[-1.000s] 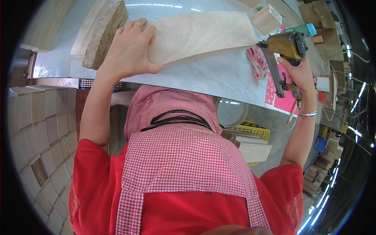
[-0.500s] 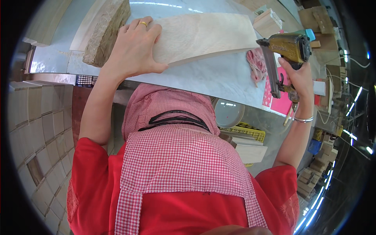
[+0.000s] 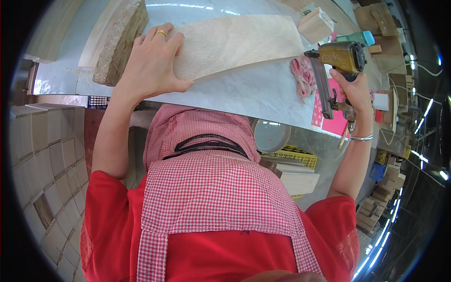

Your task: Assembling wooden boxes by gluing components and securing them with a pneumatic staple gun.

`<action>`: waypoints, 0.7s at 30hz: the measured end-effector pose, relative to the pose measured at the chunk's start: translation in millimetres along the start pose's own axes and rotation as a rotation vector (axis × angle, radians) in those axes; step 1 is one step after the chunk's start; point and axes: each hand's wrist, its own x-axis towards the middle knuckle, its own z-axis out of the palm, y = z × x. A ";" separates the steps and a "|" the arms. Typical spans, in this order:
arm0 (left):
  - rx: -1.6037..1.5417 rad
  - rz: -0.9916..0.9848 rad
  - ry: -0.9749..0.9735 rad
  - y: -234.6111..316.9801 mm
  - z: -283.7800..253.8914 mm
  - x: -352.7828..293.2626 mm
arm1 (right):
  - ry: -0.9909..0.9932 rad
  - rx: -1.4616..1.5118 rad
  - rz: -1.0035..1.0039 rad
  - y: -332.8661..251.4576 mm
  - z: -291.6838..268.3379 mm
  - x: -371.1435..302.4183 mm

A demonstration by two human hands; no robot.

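A pale, flat wooden board (image 3: 239, 44) lies on the white worktop (image 3: 263, 89). My left hand (image 3: 152, 61) is closed around its left end, thumb on the near edge and fingers over the far side; a ring is on one finger. In my right hand (image 3: 354, 91) is a yellow and black nail gun (image 3: 340, 56), gripped by its handle. Its nose is right by the board's right end; whether the two touch I cannot tell. Just below that end sits a crumpled pink cloth (image 3: 303, 75).
A rough wrapped block (image 3: 120, 42) stands left of my left hand, with planks (image 3: 54, 33) beyond it. Near the board's right end are a small wooden block (image 3: 315, 24) and a teal bottle (image 3: 354, 38). Stacked wood pieces (image 3: 51, 155) fill the left side. A round basin (image 3: 271, 135) sits below the worktop.
The whole view has shifted slightly, so most things appear a little further left. Both hands keep their holds, and the nail gun stays beside the board's right end.
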 end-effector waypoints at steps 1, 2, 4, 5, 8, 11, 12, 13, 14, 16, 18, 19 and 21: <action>-0.001 0.002 0.002 0.1 -0.1 0.3 | 0.004 0.005 0.000 1.0 0.5 0.9; -0.001 0.003 0.002 0.4 -0.1 0.9 | 0.009 0.009 0.001 1.7 0.6 1.7; 0.004 0.002 -0.001 0.9 -0.4 0.8 | 0.002 0.004 0.002 2.6 1.0 2.5; 0.006 0.002 -0.002 1.0 -0.4 0.8 | -0.003 0.000 0.004 3.1 1.0 2.7; 0.006 0.008 0.012 0.3 -0.1 0.0 | -0.023 -0.019 0.023 1.0 0.1 4.0; 0.003 0.021 0.032 0.0 0.9 -0.6 | -0.053 -0.048 0.056 -6.7 -3.0 0.1; 0.000 0.031 0.046 0.0 1.9 0.0 | -0.014 -0.091 0.010 -10.6 -3.4 -5.1; 0.005 0.024 0.048 -1.9 2.8 -1.2 | 0.007 -0.128 -0.044 -15.3 1.6 -4.8; 0.010 0.008 0.038 -2.4 3.6 -1.3 | 0.027 -0.164 -0.098 -20.2 6.6 -4.9; -0.009 0.000 0.042 0.6 4.0 0.0 | 0.003 -0.087 -0.125 -33.5 10.9 -19.0; -0.020 -0.012 0.042 3.8 5.1 0.5 | -0.029 0.066 -0.159 -44.0 16.1 -33.7; -0.013 -0.014 0.053 5.9 5.9 0.9 | -0.035 0.064 -0.162 -48.3 21.0 -39.4; -0.003 -0.017 0.077 8.6 8.1 1.6 | -0.081 0.051 -0.114 -57.2 29.7 -49.4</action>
